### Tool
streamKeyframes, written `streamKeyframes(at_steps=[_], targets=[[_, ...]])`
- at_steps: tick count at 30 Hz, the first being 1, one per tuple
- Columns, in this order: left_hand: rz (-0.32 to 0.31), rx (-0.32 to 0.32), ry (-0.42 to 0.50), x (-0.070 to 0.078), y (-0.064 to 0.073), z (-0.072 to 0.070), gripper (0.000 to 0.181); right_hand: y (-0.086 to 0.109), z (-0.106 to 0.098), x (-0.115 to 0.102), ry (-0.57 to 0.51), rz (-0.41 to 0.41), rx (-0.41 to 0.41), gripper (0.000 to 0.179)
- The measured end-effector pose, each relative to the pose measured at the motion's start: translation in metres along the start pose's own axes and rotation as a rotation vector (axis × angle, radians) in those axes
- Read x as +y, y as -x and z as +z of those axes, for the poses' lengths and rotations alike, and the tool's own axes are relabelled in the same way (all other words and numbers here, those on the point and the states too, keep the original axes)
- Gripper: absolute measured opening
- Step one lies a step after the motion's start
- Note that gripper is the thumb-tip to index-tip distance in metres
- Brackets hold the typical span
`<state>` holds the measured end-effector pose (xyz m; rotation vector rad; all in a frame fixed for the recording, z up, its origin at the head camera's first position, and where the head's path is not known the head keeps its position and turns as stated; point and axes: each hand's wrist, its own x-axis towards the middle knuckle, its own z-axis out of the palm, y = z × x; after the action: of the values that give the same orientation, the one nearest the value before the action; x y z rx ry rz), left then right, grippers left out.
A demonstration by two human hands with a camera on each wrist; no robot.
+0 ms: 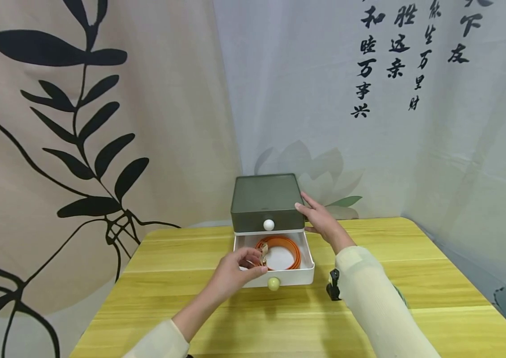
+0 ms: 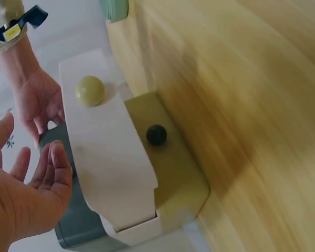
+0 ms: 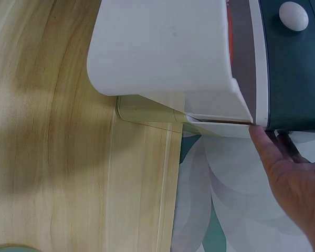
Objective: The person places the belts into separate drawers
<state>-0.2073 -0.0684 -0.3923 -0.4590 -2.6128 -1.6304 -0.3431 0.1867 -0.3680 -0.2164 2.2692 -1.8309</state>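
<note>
In the head view, the left hand (image 1: pixel 230 274) reaches over the pulled-out white drawer (image 1: pixel 295 278) with loosely bent fingers and thumb set apart from them, covering its left side and part of the left wall; the coiled orange belt (image 1: pixel 282 240) lies inside, its gold buckle (image 1: pixel 264 248) right at the fingertips, and whether these pinch or merely near it I cannot tell. The right hand (image 1: pixel 323 222) rests along the right side of the dark green upper tier (image 1: pixel 266 194), fingers extended, thumb at the front corner; its sleeve all but hides a green object (image 1: pixel 401 295) on the table (image 1: pixel 168 303). The left wrist view looks up from below: the drawer front, with its pale green knob (image 2: pixel 90 91), screens the belt entirely, but it reveals a yellow-green bottom tier (image 2: pixel 178 173) with a dark knob (image 2: pixel 156 135), hidden from the head camera. The left fingertips pass behind the drawer's edge there, so their contact stays unseen. The right wrist view shows only a thin orange-red strip of belt beyond the drawer front, and one right fingertip touching the white tier's edge; the other fingers are partly cut off, and the left hand is out of frame.
</note>
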Motion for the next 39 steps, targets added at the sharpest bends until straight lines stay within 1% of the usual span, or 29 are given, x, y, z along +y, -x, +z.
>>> streamKeyframes(at_steps=[3, 10, 18, 24, 31, 35, 39], targets=[[0.0, 0.01, 0.012, -0.003, 0.002, 0.002, 0.032, 0.001, 0.0, 0.0, 0.0, 0.001, 0.003, 0.067], [-0.033, 0.032, 0.053, -0.006, 0.01, 0.005, 0.031, 0.002, 0.001, -0.002, -0.013, -0.002, -0.001, 0.066], [-0.011, 0.07, 0.067, -0.009, 0.018, 0.012, 0.031, 0.002, 0.001, -0.002, 0.0, 0.001, -0.004, 0.066], [-0.018, 0.072, 0.097, -0.016, 0.021, 0.019, 0.028, 0.001, 0.001, -0.001, 0.001, 0.003, -0.004, 0.067], [0.009, 0.078, 0.13, -0.024, 0.026, 0.028, 0.024, 0.001, 0.001, -0.002, 0.002, 0.006, -0.001, 0.067], [0.027, 0.091, 0.11, -0.029, 0.026, 0.034, 0.023, 0.002, 0.002, -0.003, -0.006, 0.012, -0.002, 0.067], [0.046, 0.108, 0.067, -0.034, 0.025, 0.039, 0.024, 0.003, 0.002, -0.003, -0.006, 0.012, -0.006, 0.067]])
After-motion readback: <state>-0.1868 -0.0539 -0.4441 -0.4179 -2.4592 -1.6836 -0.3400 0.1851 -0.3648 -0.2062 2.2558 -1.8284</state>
